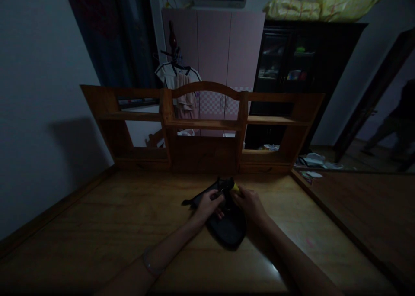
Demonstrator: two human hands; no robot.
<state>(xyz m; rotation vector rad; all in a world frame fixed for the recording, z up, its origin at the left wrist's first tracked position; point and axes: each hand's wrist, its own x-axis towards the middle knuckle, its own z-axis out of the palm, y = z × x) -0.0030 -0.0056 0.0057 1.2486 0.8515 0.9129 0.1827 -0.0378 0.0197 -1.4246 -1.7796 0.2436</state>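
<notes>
A black zip-style case or bag (227, 226) lies on the wooden desk top in front of me, with a narrow dark strap or flap reaching to the left. My left hand (210, 203) is closed on the dark material at its upper left part. At the upper right edge of the bag, my right hand (249, 201) is closed around a small yellow object (235, 188), only partly visible between the fingers. Its kind cannot be made out in the dim light. A thin bracelet (152, 263) circles my left forearm.
A wooden shelf unit (204, 123) stands along the back of the desk (136, 226). The wall (39, 114) borders the left side, and a raised wooden edge (337, 218) runs along the right. Behind stand pink cabinets (214, 49) and a dark cupboard; a person stands at far right.
</notes>
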